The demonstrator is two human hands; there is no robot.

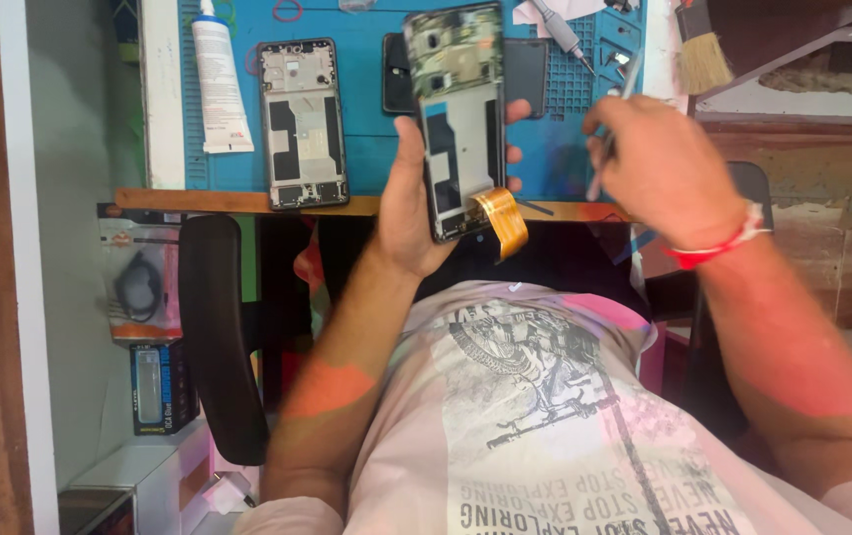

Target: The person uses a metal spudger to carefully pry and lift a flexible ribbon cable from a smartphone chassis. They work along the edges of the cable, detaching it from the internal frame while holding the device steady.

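- left hand (411,203) up in front of the chest, palm side turned right, fingers curled in a grip, forearm angled up from lower left
- right hand (659,168) just beside it, knuckles up, fingers pinched shut, red band on the wrist

Pale green wall (79,119) at left, wooden desk edge (247,202), black chair armrest (220,337) — daylight, worn plaster wall (812,178) right.

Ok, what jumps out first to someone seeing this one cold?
The left hand holds an opened phone upright at centre, a gold flex cable curling off its lower end. To its right, the right hand grips tweezers. Behind, on the blue mat, lie a phone frame and a white tube.
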